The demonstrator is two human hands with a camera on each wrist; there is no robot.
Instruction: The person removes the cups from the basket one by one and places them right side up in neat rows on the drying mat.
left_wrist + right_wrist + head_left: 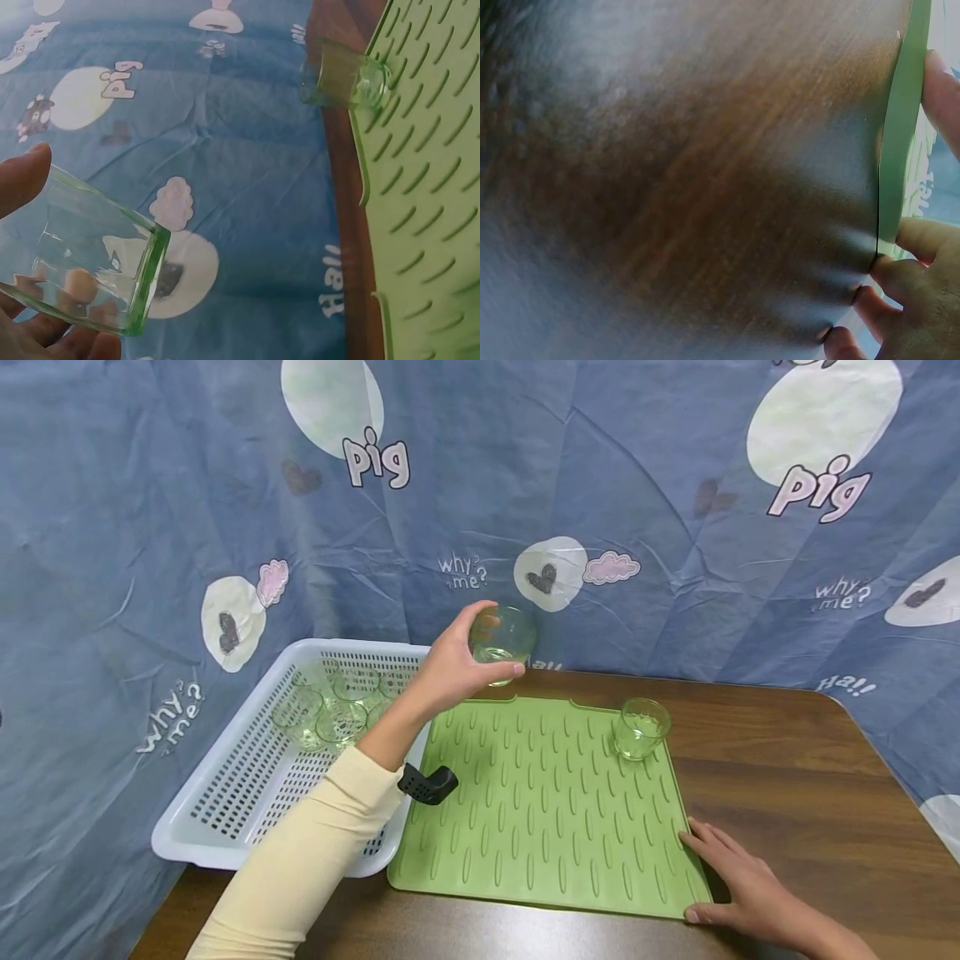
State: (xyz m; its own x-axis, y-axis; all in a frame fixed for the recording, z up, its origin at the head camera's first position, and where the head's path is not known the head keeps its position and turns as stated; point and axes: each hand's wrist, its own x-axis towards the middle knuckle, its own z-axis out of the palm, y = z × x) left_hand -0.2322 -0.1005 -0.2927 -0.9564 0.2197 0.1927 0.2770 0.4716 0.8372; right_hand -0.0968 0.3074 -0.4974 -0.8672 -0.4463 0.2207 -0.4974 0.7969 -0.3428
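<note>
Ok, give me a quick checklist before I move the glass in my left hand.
1. Held glass gripped by left hand: ok.
2. Held glass base down: ok.
3. Right hand touching the edge of the green mat: ok.
4. Standing glass upright on the mat: ok.
5. Left sleeve off the basket: cannot tell; they overlap in the head view.
6. Held glass dry: cannot tell.

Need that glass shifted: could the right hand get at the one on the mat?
Likely yes: the right hand touches the mat, and nothing stands between that hand and the glass.
</note>
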